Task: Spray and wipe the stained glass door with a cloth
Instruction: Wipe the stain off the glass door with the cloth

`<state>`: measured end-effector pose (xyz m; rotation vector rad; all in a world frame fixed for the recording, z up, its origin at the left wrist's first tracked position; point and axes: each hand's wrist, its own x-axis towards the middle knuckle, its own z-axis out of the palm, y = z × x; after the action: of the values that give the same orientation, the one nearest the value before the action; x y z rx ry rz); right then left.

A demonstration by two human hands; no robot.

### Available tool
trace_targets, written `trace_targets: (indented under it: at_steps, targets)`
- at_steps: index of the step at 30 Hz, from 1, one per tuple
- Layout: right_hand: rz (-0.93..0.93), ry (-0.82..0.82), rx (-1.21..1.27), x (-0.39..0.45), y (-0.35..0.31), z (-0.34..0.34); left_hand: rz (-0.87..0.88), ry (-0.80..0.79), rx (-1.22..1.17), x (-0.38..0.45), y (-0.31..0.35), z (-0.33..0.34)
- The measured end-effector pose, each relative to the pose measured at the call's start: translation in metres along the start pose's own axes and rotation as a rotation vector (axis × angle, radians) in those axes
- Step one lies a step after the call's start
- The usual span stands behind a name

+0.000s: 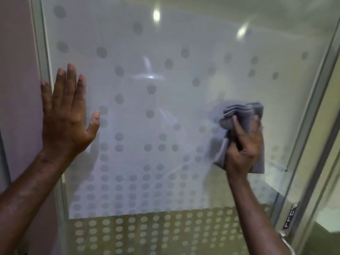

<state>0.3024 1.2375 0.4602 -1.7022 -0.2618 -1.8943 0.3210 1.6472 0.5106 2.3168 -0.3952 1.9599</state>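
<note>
Wiping the frosted, dotted glass door (165, 116) near its right frame.
Right hand (242, 150) clenched around bunched grey cloth (239, 115), pressed to glass for scrubbing; left hand (66, 115) spread flat, holding nothing, apparently steadying the panel.

A frosted glass door (165, 100) fills the frame, patterned with grey dots that are sparse toward 12 o'clock and crowd into dense rows toward 6 o'clock, with two ceiling lights reflected near the top. A crumpled grey cloth (241, 115) is pressed against the pane at about 3 o'clock, bunched into folds at its upper edge, a loose corner hanging down. The door's metal frame (311, 115) runs along the right edge.
</note>
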Motion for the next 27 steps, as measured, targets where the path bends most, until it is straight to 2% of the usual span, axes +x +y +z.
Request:
trace_targets:
  at_steps: [5,9,12,14,16,19,21,23,24,27]
  targets:
    - [-0.196,-0.268,0.024,-0.073,-0.057,0.026,-0.001,-0.015,-0.018,0.000,-0.001,0.002]
    - [-0.473,-0.478,-0.010,-0.130,-0.081,0.036,-0.001,-0.019,-0.040,0.000,-0.004,0.002]
    - [-0.638,-0.522,-0.004,-0.136,-0.073,0.029,0.004,-0.015,-0.079,0.000,-0.007,0.003]
    - [-0.673,-0.496,-0.029,-0.122,-0.054,0.017,0.011,-0.012,-0.085,0.000,-0.010,0.006]
    - [-0.630,-0.447,-0.077,-0.110,-0.030,0.002,0.001,-0.017,-0.095,-0.001,-0.012,0.008]
    - [-0.451,-0.302,-0.184,-0.097,0.013,-0.020,-0.010,-0.029,-0.088,-0.003,-0.013,0.008]
    - [-0.196,-0.150,-0.241,-0.089,0.044,-0.035,-0.009,-0.035,-0.068,-0.003,-0.011,0.005]
    - [0.132,0.009,-0.196,-0.079,0.063,-0.047,-0.016,-0.040,-0.060,-0.002,-0.007,0.003]
    - [0.237,0.065,-0.147,-0.076,0.067,-0.049,-0.020,-0.043,-0.063,-0.002,-0.005,0.003]
    - [0.246,0.069,-0.067,-0.079,0.053,-0.037,-0.036,-0.042,-0.070,-0.001,-0.003,0.003]
